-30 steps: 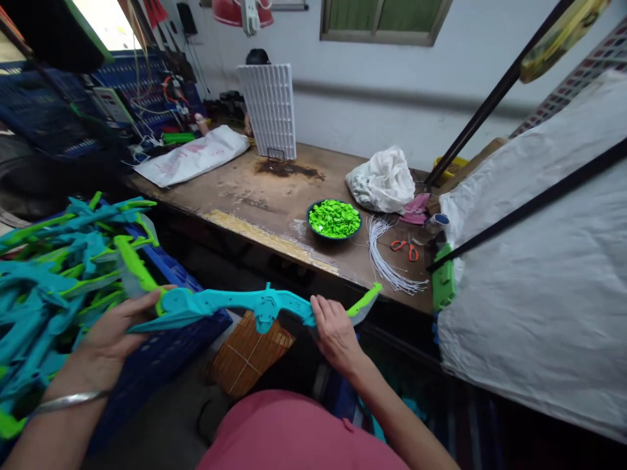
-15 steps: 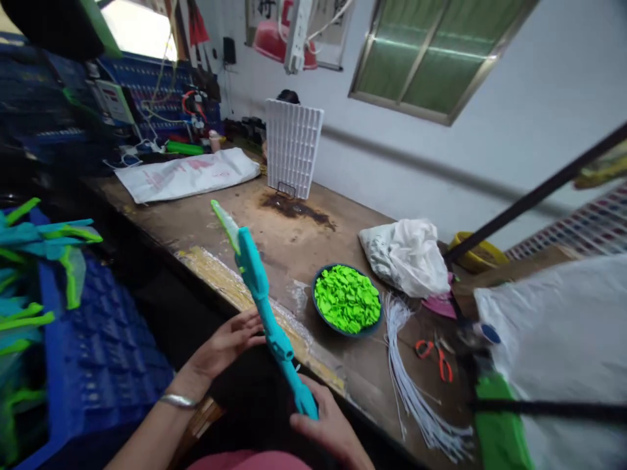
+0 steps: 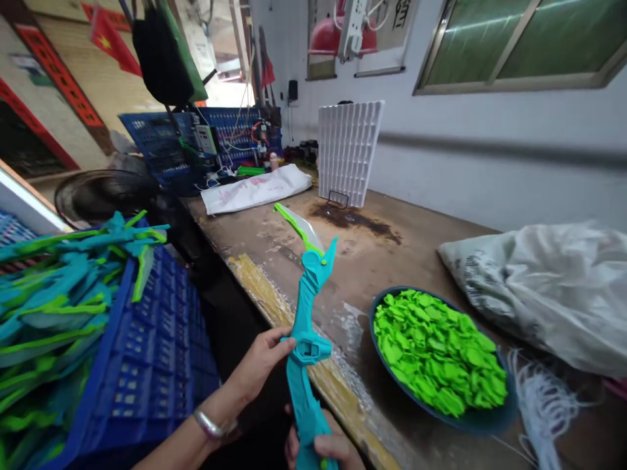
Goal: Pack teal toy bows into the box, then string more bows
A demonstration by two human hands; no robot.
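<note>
A long turquoise plastic toy piece (image 3: 304,307) stands tilted in front of me, with a green-edged, see-through blade (image 3: 298,227) at its top. My left hand (image 3: 262,365) pinches its middle, thumb on the edge beside a hub with an opening. Lower down, my right hand (image 3: 330,447) is closed round the bottom end, its thumb across the front; part of it is cut off by the frame. To the right, a dark bowl (image 3: 376,333) on the workbench (image 3: 284,254) holds many flat bright-green plastic pieces (image 3: 441,352).
At left, a blue crate (image 3: 147,365) is heaped with similar turquoise and green toys. A white sack (image 3: 543,287) and white ties (image 3: 548,405) lie at right. Farther back are a white gridded panel (image 3: 347,153), a flat white bag (image 3: 259,189) and a fan (image 3: 102,196).
My view has swung left. The toy piece has turned from edge-on to its broad face. My left hand, with loose fingers beside it before, now pinches its middle.
</note>
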